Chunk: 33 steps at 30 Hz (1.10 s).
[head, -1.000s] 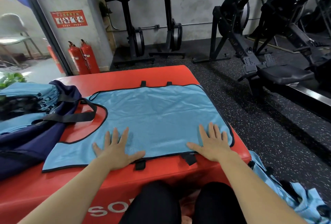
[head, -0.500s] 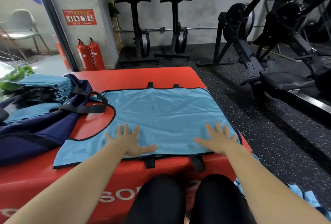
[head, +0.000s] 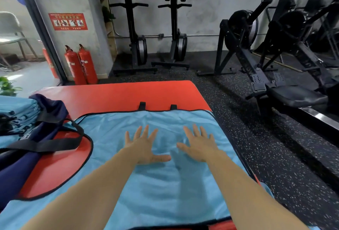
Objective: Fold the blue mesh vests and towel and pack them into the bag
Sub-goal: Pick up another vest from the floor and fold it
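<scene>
Now smoothing step: blue mesh vest [head: 165, 183] lies spread flat on red tabletop [head: 119, 93], centre of view. Left hand [head: 143, 147] and right hand [head: 199, 146] press flat on it side by side, fingers splayed toward 12 o'clock, gripping nothing. Navy bag [head: 22, 165] at 9 o'clock, folded blue stack [head: 18, 108] seemingly inside. Next, likely: pinch one edge, fold vest over, then carry toward 9 o'clock.

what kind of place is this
Most likely a gym: two rowers stored upright against the wall, another rower set out on the right, and speckled rubber floor under a red padded box.
</scene>
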{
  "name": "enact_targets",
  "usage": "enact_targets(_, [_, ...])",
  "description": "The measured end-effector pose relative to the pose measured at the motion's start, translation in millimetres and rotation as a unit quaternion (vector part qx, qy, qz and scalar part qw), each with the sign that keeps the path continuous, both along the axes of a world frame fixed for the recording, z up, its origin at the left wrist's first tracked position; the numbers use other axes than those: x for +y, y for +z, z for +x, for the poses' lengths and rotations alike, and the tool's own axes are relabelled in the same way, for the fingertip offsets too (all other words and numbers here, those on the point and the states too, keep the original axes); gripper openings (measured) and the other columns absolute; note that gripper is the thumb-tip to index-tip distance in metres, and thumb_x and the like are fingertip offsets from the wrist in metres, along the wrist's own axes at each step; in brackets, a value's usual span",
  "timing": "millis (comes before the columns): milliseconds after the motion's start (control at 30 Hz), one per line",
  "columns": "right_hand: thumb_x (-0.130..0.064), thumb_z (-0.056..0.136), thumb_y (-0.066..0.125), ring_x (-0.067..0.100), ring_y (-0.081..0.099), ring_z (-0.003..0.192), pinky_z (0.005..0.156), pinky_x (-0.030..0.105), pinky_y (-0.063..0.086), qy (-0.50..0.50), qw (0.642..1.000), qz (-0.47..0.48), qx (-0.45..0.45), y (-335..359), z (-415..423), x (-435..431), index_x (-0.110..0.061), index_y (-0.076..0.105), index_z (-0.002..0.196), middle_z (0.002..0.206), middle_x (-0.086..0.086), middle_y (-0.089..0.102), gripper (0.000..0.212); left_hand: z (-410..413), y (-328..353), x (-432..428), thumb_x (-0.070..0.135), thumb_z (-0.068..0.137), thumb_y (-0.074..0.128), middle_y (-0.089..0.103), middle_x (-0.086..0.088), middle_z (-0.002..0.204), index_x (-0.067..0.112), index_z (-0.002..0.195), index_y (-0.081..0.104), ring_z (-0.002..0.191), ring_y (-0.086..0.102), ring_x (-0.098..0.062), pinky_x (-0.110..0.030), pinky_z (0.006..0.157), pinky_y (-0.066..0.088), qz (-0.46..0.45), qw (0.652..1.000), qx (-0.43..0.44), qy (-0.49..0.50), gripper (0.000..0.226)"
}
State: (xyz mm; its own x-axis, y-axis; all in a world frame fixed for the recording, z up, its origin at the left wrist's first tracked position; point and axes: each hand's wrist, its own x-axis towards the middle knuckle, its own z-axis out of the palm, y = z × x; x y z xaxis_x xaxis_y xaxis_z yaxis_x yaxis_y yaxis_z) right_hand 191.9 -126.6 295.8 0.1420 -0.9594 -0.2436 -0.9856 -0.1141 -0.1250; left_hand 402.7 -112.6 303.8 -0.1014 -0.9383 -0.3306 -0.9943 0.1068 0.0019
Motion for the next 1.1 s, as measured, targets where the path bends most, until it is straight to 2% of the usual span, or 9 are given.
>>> enact_targets(167, [-0.066,0.096,0.023,0.024,-0.003,0.151,0.117,0.051,0.012,0.009,1.0,-0.005,0.011,-7.4,-23.0,-62.1,-0.032,0.006,0.156,0.164,0.003,-0.006,0.071,-0.1,-13.7,-29.9,0.105,0.023,0.029,-0.026,0.004,0.16,0.041,0.15,-0.021,0.148,-0.022,-0.021,-0.068,0.113,0.0,0.029,0.999,-0.015,-0.024,0.15])
enact_targets(333, [-0.062,0.098,0.017,0.026,0.009,0.148,0.115,0.048,0.017,-0.077,0.994,-0.016,0.075,-16.7,-63.8,-107.9,-0.028,0.009,0.155,0.163,0.004,0.002,0.067,-4.3,-13.7,-43.8,0.101,0.036,0.051,-0.029,0.006,0.159,0.044,0.148,-0.024,0.148,-0.024,-0.023,-0.071,0.111,0.004,0.054,0.997,-0.041,-0.024,0.146])
enact_targets(433, [-0.057,0.1,0.015,0.032,0.017,0.144,0.114,0.048,0.017,-0.092,0.987,-0.09,0.091,-20.0,-47.7,-113.3,-0.019,0.016,0.154,0.161,0.014,0.011,0.066,-5.8,-14.1,-47.8,0.099,0.039,0.054,-0.031,0.005,0.158,0.045,0.146,-0.027,0.147,-0.025,-0.024,-0.07,0.111,0.007,0.066,0.996,-0.055,-0.025,0.145])
enact_targets(533, [-0.056,0.101,0.019,0.028,0.011,0.147,0.114,0.048,0.014,-0.009,0.987,-0.152,0.043,-21.8,-15.9,-108.8,-0.02,0.015,0.155,0.162,0.011,0.008,0.065,-4.9,-15.7,-46.1,0.1,0.039,0.052,-0.03,0.004,0.159,0.044,0.147,-0.026,0.148,-0.024,-0.023,-0.068,0.112,0.006,0.057,0.996,-0.055,-0.027,0.144])
enact_targets(600, [-0.057,0.1,0.02,0.024,0.008,0.148,0.115,0.048,0.012,0.062,0.991,-0.116,0.009,-26.9,-3.7,-108.9,-0.026,0.015,0.155,0.163,0.005,0.006,0.063,-1.5,-14.8,-47.4,0.101,0.041,0.049,-0.027,0.005,0.16,0.044,0.148,-0.023,0.149,-0.02,-0.022,-0.065,0.113,0.009,0.041,0.998,-0.044,-0.024,0.141])
enact_targets(733, [-0.059,0.1,0.018,0.023,0.001,0.15,0.119,0.048,0.007,-0.007,0.998,-0.066,0.008,-36.2,-28.7,-123.2,-0.029,0.009,0.156,0.164,0.004,-0.002,0.064,24.3,-1.3,-64.3,0.106,0.031,0.018,-0.006,0.008,0.164,0.041,0.152,-0.012,0.15,0.003,-0.024,-0.06,0.114,0.018,0.014,0.999,-0.004,0.034,0.141])
enact_targets(833, [-0.049,0.103,0.02,0.026,0.016,0.147,0.118,0.048,0.012,-0.053,0.992,-0.115,0.026,-33.8,-46.2,-133.9,-0.022,0.02,0.152,0.16,0.01,0.015,0.056,61.2,6.4,-94.5,0.097,0.062,0.023,0.033,0.002,0.155,0.031,0.153,0.016,0.141,0.029,-0.026,-0.051,0.108,0.032,-0.027,0.995,0.017,0.097,0.112])
enact_targets(933, [-0.031,0.103,0.033,0.028,0.032,0.136,0.114,0.044,0.021,-0.044,0.98,-0.193,0.029,-28.0,-44.4,-146.6,-0.016,0.033,0.146,0.144,0.008,0.042,0.045,82.7,7.1,-128.6,0.056,0.098,0.041,0.052,-0.004,0.139,0.024,0.146,0.036,0.13,0.042,-0.027,-0.042,0.104,0.037,-0.138,0.984,0.006,0.112,0.058])
enact_targets(1100, [-0.028,0.094,0.053,0.028,0.032,0.129,0.111,0.047,0.02,-0.061,0.993,-0.105,0.008,-14.2,-35.6,-176.9,-0.028,0.056,0.123,0.13,0.006,0.051,0.029,81.9,1.3,-164.2,0.037,0.096,0.053,0.055,-0.001,0.137,0.024,0.144,0.04,0.128,0.048,-0.025,-0.041,0.105,0.029,-0.12,0.986,0.019,0.117,0.051])
